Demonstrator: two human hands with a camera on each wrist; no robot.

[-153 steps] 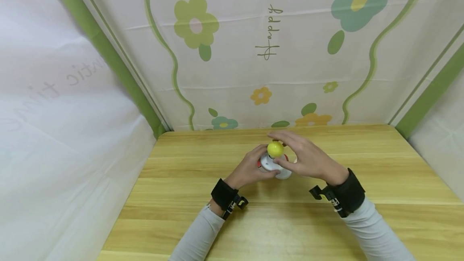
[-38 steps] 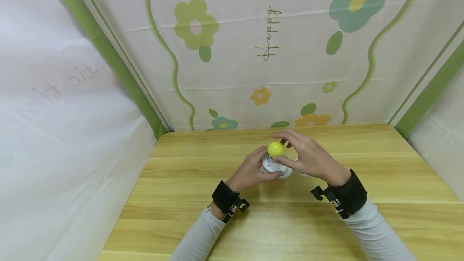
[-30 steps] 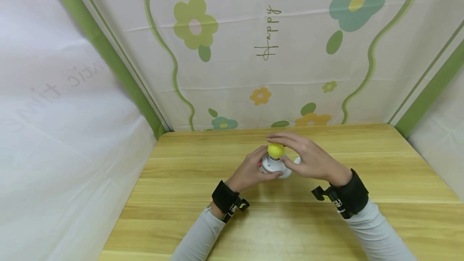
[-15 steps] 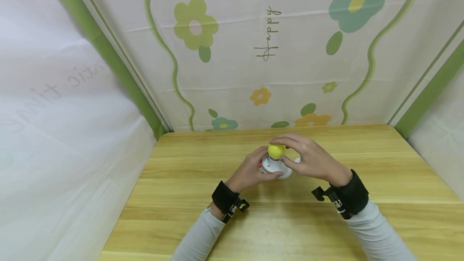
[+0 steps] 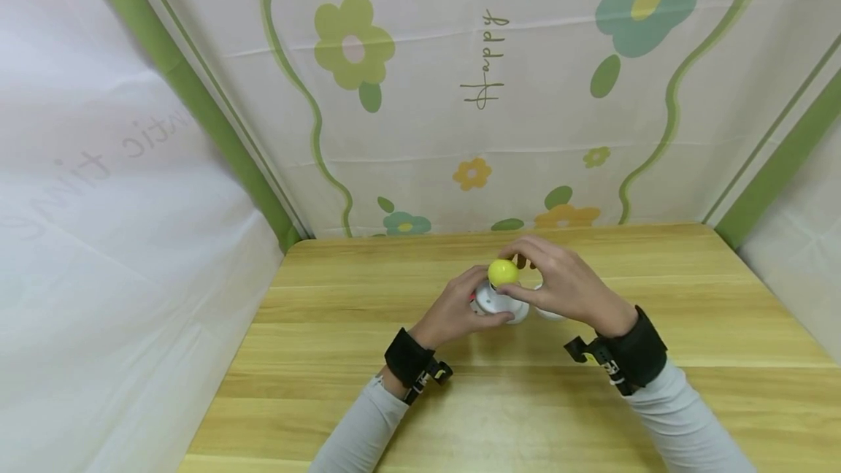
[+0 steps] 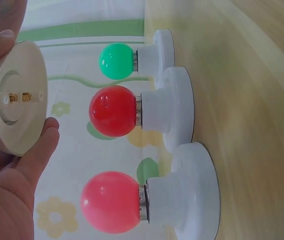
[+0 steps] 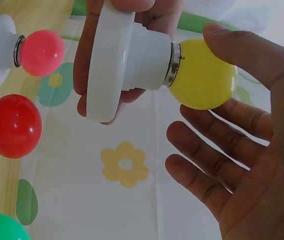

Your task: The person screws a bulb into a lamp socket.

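My left hand (image 5: 453, 306) grips a round white lamp holder (image 7: 111, 65) by its rim, raised off the table. Its hollow underside, with two brass contacts, faces the left wrist camera. A yellow bulb (image 7: 202, 75) sits in the holder's socket, a band of its metal collar showing at the socket mouth. Thumb and index finger of my right hand (image 5: 565, 283) pinch the yellow globe from either side. The other right fingers are spread below it in the right wrist view.
Behind the held lamp, a green bulb (image 6: 117, 61), a red bulb (image 6: 113, 111) and a pink bulb (image 6: 111, 202) stand in a row, each in its own white holder. They rest on the wooden table (image 5: 512, 407). A flower-printed curtain (image 5: 420, 130) hangs along its back edge.
Half a second ago my right fingers reached over the top of the yellow bulb; now they are drawn back to its right side, with the thumb across its front. The left hand keeps its grip.
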